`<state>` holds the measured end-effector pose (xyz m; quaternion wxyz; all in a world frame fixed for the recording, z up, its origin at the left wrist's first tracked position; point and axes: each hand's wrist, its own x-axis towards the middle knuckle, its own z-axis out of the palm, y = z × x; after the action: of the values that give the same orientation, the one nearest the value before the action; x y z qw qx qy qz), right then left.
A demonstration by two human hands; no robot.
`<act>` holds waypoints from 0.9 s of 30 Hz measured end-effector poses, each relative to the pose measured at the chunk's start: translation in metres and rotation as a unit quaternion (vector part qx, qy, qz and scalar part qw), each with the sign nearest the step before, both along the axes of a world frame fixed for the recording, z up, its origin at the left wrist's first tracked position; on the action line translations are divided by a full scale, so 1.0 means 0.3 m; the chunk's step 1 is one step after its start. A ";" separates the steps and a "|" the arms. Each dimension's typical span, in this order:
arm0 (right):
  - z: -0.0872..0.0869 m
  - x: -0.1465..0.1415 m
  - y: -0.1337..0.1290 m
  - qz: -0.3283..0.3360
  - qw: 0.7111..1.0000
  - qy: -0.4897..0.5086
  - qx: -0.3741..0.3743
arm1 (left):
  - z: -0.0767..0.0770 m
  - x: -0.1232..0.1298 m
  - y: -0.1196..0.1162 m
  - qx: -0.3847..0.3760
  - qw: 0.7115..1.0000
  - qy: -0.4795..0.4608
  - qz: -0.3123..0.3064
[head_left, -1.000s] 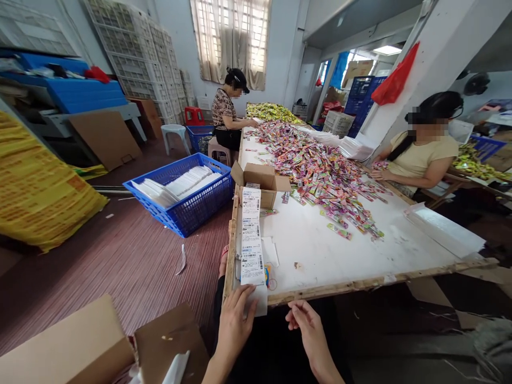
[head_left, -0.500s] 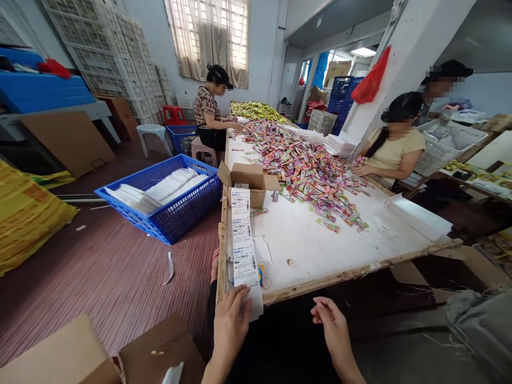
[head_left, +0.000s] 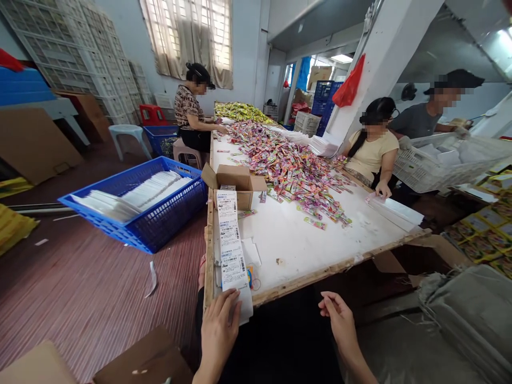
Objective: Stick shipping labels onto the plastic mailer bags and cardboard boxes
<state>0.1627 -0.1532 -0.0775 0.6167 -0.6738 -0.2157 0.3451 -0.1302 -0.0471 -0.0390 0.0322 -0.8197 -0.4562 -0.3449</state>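
Note:
A strip of printed labels (head_left: 232, 250) runs from a small open carton (head_left: 236, 184) along the table's left side to the near edge. My left hand (head_left: 220, 325) lies on the strip's near end, fingers stretched over it and thumb apart from them. The strip's end hangs slightly past the table edge. To the right, in front of the edge, my right hand (head_left: 340, 317) is held in the air, its fingers curled and the thumb against the index finger. Nothing shows in it. Small white papers (head_left: 250, 250) lie beside the strip.
Small colourful packets (head_left: 288, 165) are heaped across the white table (head_left: 296, 250). A blue basket (head_left: 160, 224) of white envelopes stands at left. A seated co-worker (head_left: 374, 144) touches a white stack (head_left: 394, 213); another person carries a white crate (head_left: 424, 165). Cardboard (head_left: 148, 357) lies at lower left.
My view has turned to the right. The seated co-worker at right has reached to the white stack, and the person behind now carries the crate. My hands keep nearly the same pose.

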 end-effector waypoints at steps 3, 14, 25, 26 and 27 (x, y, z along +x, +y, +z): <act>-0.002 0.002 -0.005 -0.002 1.000 -0.005 -0.004 | 0.002 0.000 -0.002 0.001 1.000 0.001 -0.002; -0.006 0.018 -0.046 -0.032 0.999 0.007 -0.014 | 0.001 0.003 -0.002 0.014 1.000 0.013 0.012; -0.051 0.066 -0.107 -0.042 0.999 -0.010 -0.029 | -0.004 -0.001 0.000 0.001 1.000 0.021 -0.003; -0.053 0.070 -0.115 -0.046 0.998 -0.011 -0.031 | -0.004 0.000 0.001 0.002 1.000 0.021 -0.003; -0.056 0.073 -0.124 -0.051 0.998 -0.011 -0.031 | -0.004 0.001 0.001 0.003 1.000 0.019 -0.004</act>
<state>0.1847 -0.1904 -0.0942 0.6098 -0.7068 -0.1765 0.3123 -0.1300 -0.0468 -0.0402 0.0419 -0.8279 -0.4511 -0.3307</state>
